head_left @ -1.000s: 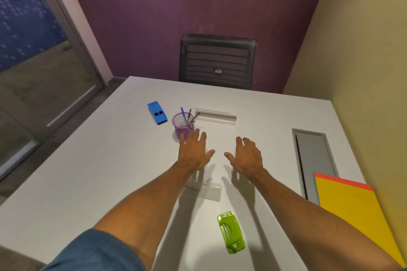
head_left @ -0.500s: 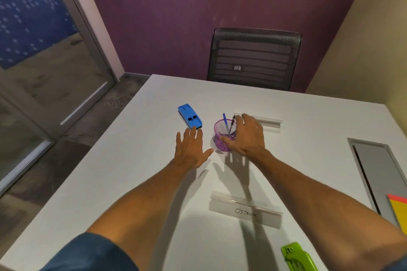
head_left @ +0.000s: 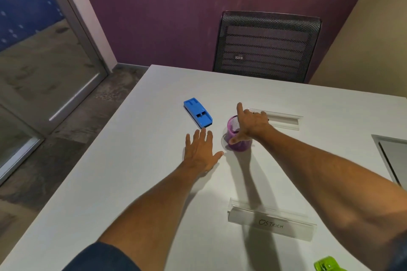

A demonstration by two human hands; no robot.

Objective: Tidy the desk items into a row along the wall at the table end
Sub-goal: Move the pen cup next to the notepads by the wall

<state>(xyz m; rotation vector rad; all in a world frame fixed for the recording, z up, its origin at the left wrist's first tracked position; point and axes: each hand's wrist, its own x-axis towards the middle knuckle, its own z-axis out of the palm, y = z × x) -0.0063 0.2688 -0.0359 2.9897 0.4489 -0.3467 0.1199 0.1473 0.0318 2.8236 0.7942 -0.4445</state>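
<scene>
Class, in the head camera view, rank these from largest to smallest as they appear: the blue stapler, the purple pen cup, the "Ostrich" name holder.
1. "Ostrich" name holder, though it lies nearest the camera, which inflates it.
2. Blue stapler.
3. Purple pen cup, partly hidden by the right hand, so its place below the stapler is unsure.

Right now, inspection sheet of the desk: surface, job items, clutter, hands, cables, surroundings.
Surface: white table, bare between items; grey hatch set in at right edge.
Job's things: blue stapler lying flat; purple mesh pen cup upright; clear holder behind the cup; clear name holder marked OSTRICH; green stapler cut off at the bottom edge.
Clutter: nothing seen.
Grippers: left hand flat and open, near the blue stapler; right hand gripping the cup, thumb on its front.
Cables: nothing seen.
Surroundings: mesh chair, purple wall, glass door at left.
</scene>
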